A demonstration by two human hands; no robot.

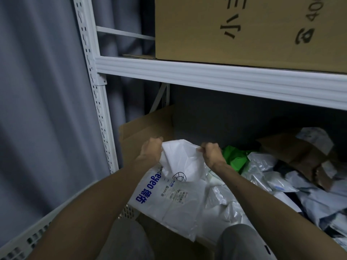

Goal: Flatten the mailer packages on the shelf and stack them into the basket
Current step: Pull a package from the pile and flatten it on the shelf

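Under the shelf beam (206, 77), at the left end: held up between both hands, just over a flat printed mailer (165, 196).
White mailer (180, 162): crumpled and puffed, stretched by its top edge; looked light, thin, soft and slick, likely to slip from a loose grip and spring back when let go.
Left hand (151, 149): curled tight on the mailer's left top corner.
Right hand (211, 152): pinched the right top corner, knuckles toward the camera.
Where to hold: judged best at opposite corners or edges, then pressed flat with open palms from the middle outward to push air out.
Pile of mailers (277, 177): lay loose to the right in the same bay, grey and white, with a green mailer (234, 156) just beside the right hand.
Basket (129, 211): seemed to show only as a perforated white corner under the printed mailer; could not tell how full.
Cardboard box (244, 29): sat on top of the beam, well apart.
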